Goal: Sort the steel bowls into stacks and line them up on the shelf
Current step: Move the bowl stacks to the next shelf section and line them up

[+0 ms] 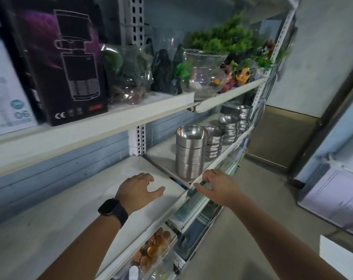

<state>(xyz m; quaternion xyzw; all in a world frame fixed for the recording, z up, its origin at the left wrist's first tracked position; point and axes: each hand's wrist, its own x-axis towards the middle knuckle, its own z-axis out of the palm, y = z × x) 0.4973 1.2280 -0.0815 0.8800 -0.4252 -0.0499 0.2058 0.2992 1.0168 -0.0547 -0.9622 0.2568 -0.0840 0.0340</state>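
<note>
Four stacks of bowls [229,128] stand in a row on the shelf [163,154], and the left hand [140,189] and right hand [218,184], fingers loose and holding nothing, hover by the near stack [189,152], so I think only a small straightening push is left.

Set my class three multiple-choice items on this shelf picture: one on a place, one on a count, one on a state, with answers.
1. Where do the steel bowl stacks stand?
A) on the floor
B) on the shelf under the glass bowl
C) in a basket

2. How many stacks are there?
A) two
B) four
C) six

3. What does the left hand hold?
A) a bowl
B) a cloth
C) nothing

Answers:
1 B, they stand one level below the glass bowl.
2 B, four stacks run along the shelf.
3 C, its fingers are loosely curled, with nothing in them.
</note>
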